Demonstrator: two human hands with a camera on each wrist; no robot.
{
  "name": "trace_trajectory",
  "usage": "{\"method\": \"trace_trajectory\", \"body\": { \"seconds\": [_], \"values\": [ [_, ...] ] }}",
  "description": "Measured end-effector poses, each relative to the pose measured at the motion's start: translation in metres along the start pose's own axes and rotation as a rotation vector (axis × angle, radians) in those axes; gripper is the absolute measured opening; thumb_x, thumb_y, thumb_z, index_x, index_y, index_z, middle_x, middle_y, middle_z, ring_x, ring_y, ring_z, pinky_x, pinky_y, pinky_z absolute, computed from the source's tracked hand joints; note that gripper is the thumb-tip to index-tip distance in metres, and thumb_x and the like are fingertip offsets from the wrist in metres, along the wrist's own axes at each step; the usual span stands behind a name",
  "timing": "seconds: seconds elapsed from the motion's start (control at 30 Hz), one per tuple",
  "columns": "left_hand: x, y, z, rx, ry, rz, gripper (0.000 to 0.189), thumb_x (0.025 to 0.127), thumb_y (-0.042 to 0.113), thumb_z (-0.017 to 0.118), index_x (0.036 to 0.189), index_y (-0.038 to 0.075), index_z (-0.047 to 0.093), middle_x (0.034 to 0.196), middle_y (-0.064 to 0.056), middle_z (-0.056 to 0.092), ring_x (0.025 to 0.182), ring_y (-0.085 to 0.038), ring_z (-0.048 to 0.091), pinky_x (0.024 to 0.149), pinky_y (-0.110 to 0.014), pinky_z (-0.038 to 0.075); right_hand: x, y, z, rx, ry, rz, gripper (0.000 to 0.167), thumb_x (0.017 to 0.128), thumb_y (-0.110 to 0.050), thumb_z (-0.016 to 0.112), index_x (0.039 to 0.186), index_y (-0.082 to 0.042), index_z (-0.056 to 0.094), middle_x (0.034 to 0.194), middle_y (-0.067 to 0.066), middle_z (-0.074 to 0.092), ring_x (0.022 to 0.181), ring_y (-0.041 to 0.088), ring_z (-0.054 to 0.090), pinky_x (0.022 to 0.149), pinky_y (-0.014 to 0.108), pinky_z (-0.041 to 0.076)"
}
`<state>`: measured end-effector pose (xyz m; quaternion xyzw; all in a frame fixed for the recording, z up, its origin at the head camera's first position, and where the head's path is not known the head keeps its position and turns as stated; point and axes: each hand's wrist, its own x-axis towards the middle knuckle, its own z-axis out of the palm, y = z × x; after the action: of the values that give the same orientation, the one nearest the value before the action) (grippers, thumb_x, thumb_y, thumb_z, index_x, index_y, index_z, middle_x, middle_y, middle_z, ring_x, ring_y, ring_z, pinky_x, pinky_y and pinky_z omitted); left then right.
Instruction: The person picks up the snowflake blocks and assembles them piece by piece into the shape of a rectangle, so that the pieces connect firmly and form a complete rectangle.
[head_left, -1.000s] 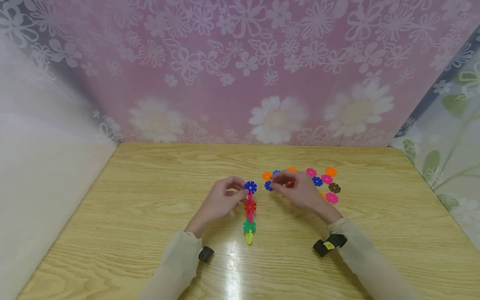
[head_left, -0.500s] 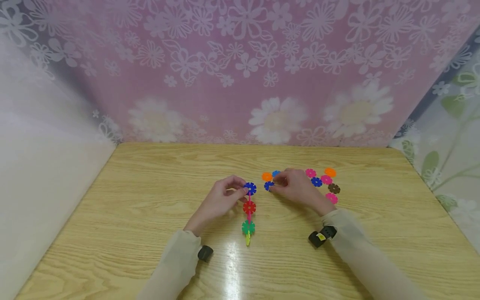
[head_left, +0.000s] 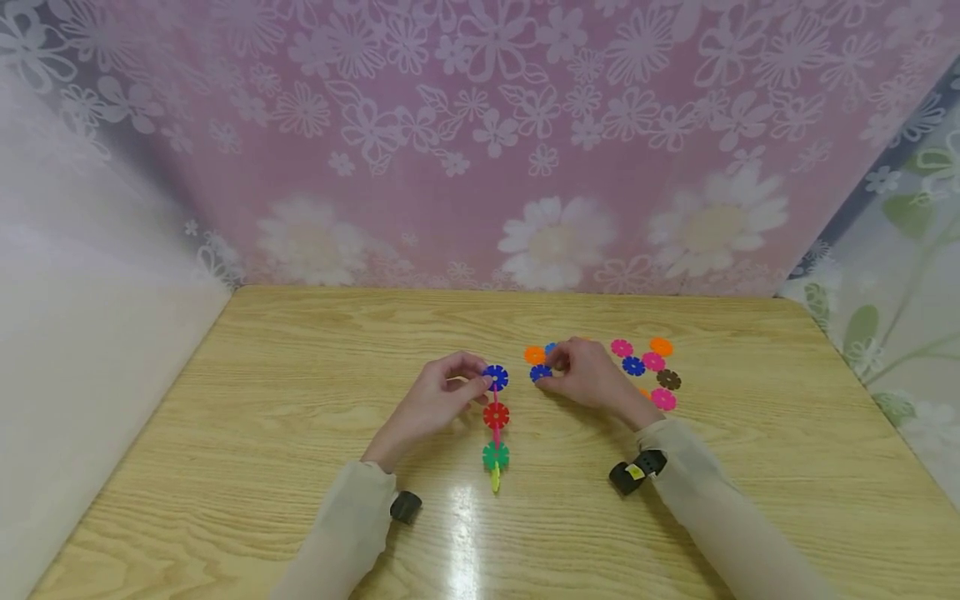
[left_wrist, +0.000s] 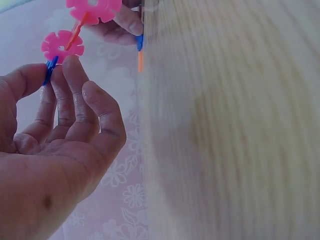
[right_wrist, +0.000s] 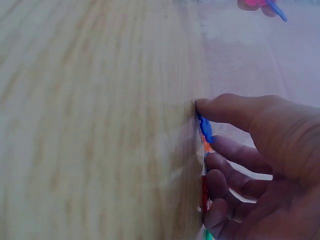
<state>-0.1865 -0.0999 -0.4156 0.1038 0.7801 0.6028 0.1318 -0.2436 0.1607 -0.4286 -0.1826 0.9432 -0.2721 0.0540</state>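
My left hand (head_left: 442,395) pinches the top blue disc (head_left: 496,377) of a chain of slotted flower-shaped plastic discs. Below that blue disc hang a pink disc seen edge-on, a red disc (head_left: 496,416), another pink one, a green disc (head_left: 496,456) and a yellow disc (head_left: 495,477) at the end. In the left wrist view, thumb and fingertips grip the blue disc (left_wrist: 50,70) beside a pink disc (left_wrist: 62,47). My right hand (head_left: 595,377) has thumb and index finger at opposite edges of a loose blue disc (right_wrist: 205,127), pinching it at the tabletop.
An orange disc (head_left: 535,355) and a light-blue disc (head_left: 551,348) lie behind the right fingers. To the right lie pink discs (head_left: 621,347), a blue disc (head_left: 633,366), a brown disc (head_left: 669,379) and an orange disc (head_left: 661,346). The right hand covers others. A curtain (head_left: 420,233) stands behind the table.
My right hand has moved slightly left and closed its thumb and index finger on the loose blue disc. The left hand and its chain have shifted slightly left.
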Motion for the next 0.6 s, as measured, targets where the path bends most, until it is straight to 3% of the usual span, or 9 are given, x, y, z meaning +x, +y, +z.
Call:
{"method": "trace_trajectory", "body": {
  "seconds": [0.2, 0.6],
  "values": [
    [0.000, -0.001, 0.000, 0.004, -0.005, 0.008, 0.019, 0.103, 0.020, 0.061, 0.119, 0.010, 0.065, 0.109, -0.013, 0.070, 0.095, -0.025, 0.074, 0.079, -0.038, 0.057, -0.004, 0.000, 0.002, 0.064, 0.040, -0.022, 0.028, 0.084, -0.020, 0.084, 0.100, -0.007, 0.064, 0.090, 0.006, 0.070, 0.079, 0.017, 0.062, 0.075, 0.033, 0.052],
    [0.001, -0.002, 0.001, 0.006, -0.005, 0.001, 0.017, 0.102, 0.018, 0.062, 0.117, 0.010, 0.065, 0.109, -0.014, 0.070, 0.096, -0.031, 0.073, 0.076, -0.039, 0.058, -0.021, -0.003, 0.003, 0.244, 0.176, -0.109, 0.015, 0.087, -0.009, 0.081, 0.091, -0.010, 0.067, 0.084, 0.004, 0.073, 0.073, 0.013, 0.065, 0.067, 0.024, 0.053]
  ]
}}
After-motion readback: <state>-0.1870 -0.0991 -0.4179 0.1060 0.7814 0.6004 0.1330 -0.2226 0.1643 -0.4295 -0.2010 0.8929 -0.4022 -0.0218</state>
